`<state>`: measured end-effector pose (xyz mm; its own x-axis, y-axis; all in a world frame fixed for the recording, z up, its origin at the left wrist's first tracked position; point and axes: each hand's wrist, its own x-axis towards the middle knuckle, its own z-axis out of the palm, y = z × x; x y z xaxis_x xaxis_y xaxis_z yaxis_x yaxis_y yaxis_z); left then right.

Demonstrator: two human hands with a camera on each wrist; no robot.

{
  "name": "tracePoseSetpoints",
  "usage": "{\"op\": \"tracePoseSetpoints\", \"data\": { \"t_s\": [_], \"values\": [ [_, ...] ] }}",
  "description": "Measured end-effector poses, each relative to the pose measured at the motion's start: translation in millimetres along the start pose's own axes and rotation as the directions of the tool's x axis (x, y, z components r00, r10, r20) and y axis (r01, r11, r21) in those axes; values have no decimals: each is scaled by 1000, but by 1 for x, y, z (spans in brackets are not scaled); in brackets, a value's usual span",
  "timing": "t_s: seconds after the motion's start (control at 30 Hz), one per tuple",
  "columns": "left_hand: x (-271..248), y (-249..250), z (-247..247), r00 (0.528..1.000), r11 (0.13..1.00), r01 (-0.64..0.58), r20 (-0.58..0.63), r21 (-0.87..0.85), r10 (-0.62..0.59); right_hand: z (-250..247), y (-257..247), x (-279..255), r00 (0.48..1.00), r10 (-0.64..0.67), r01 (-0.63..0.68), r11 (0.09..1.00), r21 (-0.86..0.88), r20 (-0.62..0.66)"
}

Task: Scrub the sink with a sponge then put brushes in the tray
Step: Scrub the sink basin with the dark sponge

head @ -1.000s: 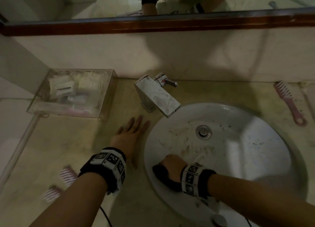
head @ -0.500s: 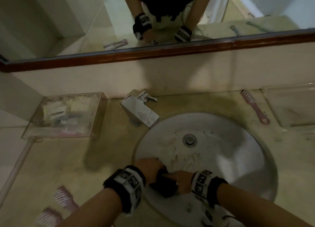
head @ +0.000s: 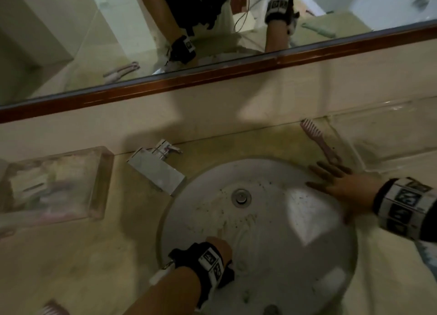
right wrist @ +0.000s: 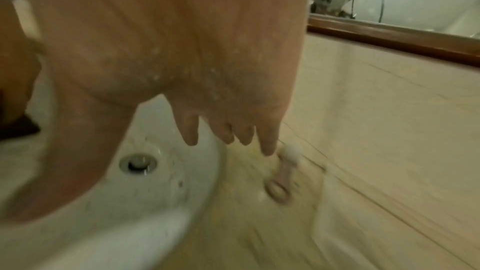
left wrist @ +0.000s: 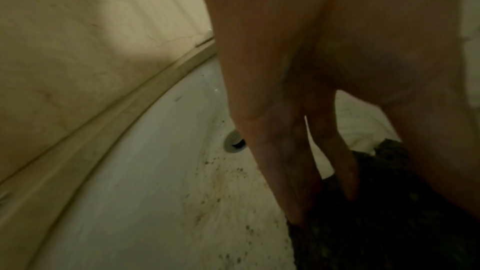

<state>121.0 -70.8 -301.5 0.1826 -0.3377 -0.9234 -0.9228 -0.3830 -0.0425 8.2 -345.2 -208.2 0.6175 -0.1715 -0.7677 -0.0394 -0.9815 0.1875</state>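
Note:
The white sink (head: 295, 255) has dark specks and streaks around its drain (head: 241, 197). My left hand (head: 218, 245) is low in the basin's near left part. In the left wrist view its fingers (left wrist: 291, 171) and thumb hold a dark sponge (left wrist: 389, 213) against the bowl. The head view hides most of the sponge under the hand. My right hand (head: 335, 184) lies open and flat on the sink's far right rim, fingers spread, holding nothing. A pink brush (head: 316, 139) lies just beyond those fingertips (right wrist: 267, 147). The clear tray (head: 104, 187) stands at the left.
A chrome faucet (head: 158, 170) stands between the tray and the sink. Another pink brush (head: 52, 310) lies on the counter at the near left edge. A mirror with a wooden frame (head: 212, 78) runs along the back wall. A clear panel (head: 390, 130) sits at the far right.
The sponge passed from my right hand to my left. My left hand left the counter and went into the basin. My right hand swung out to the sink's right rim.

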Motion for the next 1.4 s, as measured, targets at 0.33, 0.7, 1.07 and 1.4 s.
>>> {"op": "tracePoseSetpoints", "data": {
  "t_s": [0.33, 0.7, 1.07, 1.4],
  "values": [
    [21, -14, 13, 992, 993, -118, -37, -4, 118, 27, 14, -15, 994, -55, 43, 991, 127, 94],
    [15, -46, -44, 849, 991, 19, -526, 130, 52, 36, 18, -12, 999, -49, 49, 976, 214, -8],
    [37, -66, -27, 916, 977, 161, -348, -140, -201, 33, 9, -15, 999, -14, 26, 969, 246, -53],
    [19, -43, -2, 998, 937, 12, -53, -350, -33, 45, 16, -6, 994, -45, 65, 975, 214, -100]
  ]
}}
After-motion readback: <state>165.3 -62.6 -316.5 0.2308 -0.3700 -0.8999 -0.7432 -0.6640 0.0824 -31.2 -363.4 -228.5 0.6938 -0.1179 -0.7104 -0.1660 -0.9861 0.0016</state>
